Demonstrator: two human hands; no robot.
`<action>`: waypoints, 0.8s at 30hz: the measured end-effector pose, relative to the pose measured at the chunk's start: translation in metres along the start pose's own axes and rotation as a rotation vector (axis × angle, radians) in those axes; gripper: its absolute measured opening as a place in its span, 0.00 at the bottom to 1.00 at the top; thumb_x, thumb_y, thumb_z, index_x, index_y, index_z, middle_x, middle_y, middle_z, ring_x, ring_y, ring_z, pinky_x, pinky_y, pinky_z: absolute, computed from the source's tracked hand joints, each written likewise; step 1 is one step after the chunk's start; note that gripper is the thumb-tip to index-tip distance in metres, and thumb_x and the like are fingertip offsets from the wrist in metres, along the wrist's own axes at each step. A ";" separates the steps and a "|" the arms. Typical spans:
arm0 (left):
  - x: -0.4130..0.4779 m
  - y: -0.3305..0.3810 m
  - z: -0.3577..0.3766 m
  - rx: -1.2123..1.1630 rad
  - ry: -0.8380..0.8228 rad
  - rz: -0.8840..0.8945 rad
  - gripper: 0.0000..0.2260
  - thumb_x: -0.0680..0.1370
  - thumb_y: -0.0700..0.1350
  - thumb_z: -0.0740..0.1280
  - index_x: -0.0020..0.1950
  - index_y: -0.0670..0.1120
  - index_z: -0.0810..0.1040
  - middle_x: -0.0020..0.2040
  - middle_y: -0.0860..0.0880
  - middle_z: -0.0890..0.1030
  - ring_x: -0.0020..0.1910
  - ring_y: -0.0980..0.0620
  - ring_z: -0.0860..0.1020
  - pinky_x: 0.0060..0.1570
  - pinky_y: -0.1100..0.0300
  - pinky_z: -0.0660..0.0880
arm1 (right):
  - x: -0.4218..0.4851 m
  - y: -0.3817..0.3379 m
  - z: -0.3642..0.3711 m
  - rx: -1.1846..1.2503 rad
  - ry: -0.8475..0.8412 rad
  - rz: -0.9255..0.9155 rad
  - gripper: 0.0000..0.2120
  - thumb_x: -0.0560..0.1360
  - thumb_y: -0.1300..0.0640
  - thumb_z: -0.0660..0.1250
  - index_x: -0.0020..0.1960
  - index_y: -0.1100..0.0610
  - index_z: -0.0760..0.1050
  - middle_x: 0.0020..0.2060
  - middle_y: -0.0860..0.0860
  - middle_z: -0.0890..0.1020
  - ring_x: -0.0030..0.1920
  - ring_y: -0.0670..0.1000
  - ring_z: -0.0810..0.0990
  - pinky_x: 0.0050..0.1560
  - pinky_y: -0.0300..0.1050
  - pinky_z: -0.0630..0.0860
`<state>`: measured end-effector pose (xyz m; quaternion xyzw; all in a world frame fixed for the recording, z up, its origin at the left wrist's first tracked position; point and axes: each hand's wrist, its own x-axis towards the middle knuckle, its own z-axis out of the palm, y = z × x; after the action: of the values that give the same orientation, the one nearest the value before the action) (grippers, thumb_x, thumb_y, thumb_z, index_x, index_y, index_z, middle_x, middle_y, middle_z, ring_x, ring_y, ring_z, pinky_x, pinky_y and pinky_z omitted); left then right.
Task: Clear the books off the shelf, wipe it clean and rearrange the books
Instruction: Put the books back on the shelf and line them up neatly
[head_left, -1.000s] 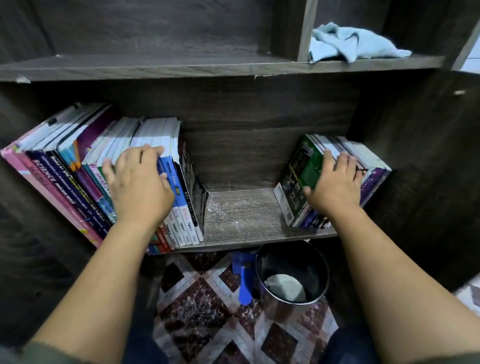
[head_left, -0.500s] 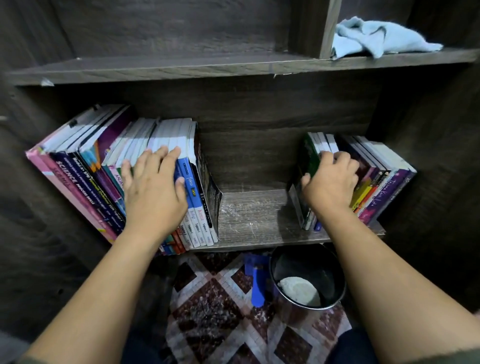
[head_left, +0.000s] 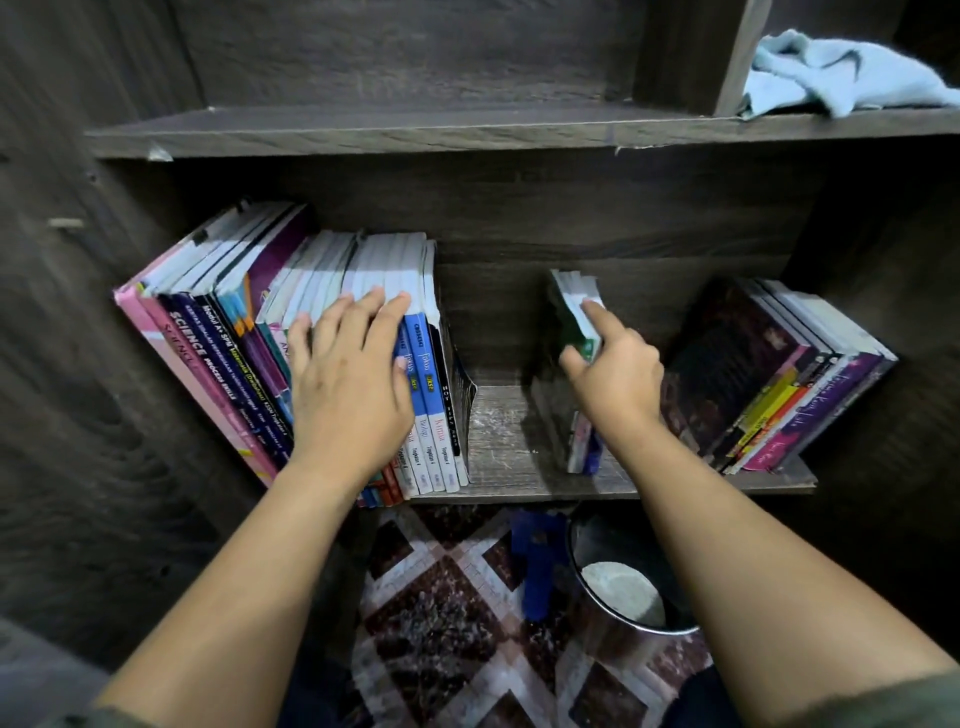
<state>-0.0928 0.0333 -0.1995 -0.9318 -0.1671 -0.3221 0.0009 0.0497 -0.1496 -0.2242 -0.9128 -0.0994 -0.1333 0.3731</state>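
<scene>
Nearest, below the front edge of the dark wood-grain lower shelf board (head_left: 498, 441), the floor of maroon and cream diamond tiles (head_left: 441, 597) carries a dark round metal bucket (head_left: 649, 630) with a pale lump (head_left: 623, 592) lying in its bottom. A blue plastic object (head_left: 537, 566) stands just beside the bucket (too blurred to say what it is).

Both bare forearms reach over that front edge. The left hand (head_left: 348, 384) lies flat with straight fingers, pressing on the spines and top edges of the long row of colourful schoolbooks (head_left: 234, 332) at the left end of the board. That row stands on the board and tilts leftward, with pink and dark blue spines outermost and blue-and-white ones at its inner end.

The right hand (head_left: 618, 379) is over the middle of the board, its thumb and forefinger pinching a small bunch of thin green-covered books (head_left: 571, 291), which stands almost upright with its foot on the board. Bare, scuffed wood shows between this bunch and the left row.

At the right end of the board a leaning stack of purple and yellow-spined books (head_left: 769, 374) tilts rightward, apart from the bunch.

Above the board runs an upper plank of the same dark wood (head_left: 415, 130), and on its right end a crumpled light blue cloth (head_left: 831, 73) lies.
</scene>
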 end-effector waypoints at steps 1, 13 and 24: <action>0.000 -0.001 0.000 0.000 0.004 0.003 0.25 0.77 0.45 0.64 0.74 0.50 0.65 0.72 0.49 0.68 0.73 0.47 0.62 0.73 0.45 0.50 | -0.003 -0.006 0.004 0.044 0.003 -0.002 0.27 0.74 0.52 0.67 0.73 0.43 0.67 0.58 0.59 0.77 0.57 0.61 0.75 0.59 0.48 0.69; -0.004 -0.008 0.001 0.010 0.015 0.038 0.27 0.75 0.44 0.65 0.75 0.49 0.64 0.73 0.48 0.67 0.73 0.47 0.61 0.73 0.45 0.51 | -0.027 -0.062 0.058 0.267 -0.109 -0.048 0.26 0.75 0.51 0.70 0.71 0.40 0.68 0.59 0.54 0.79 0.59 0.57 0.77 0.61 0.48 0.71; -0.003 -0.008 0.002 0.033 0.012 0.011 0.28 0.75 0.43 0.65 0.74 0.48 0.64 0.72 0.48 0.67 0.73 0.46 0.62 0.73 0.45 0.52 | -0.022 -0.057 0.042 0.101 -0.518 -0.358 0.37 0.76 0.57 0.69 0.77 0.41 0.53 0.65 0.58 0.72 0.64 0.56 0.72 0.64 0.52 0.69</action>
<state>-0.0961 0.0404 -0.2041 -0.9307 -0.1671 -0.3248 0.0189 0.0197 -0.0816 -0.2229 -0.8647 -0.3567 0.0452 0.3507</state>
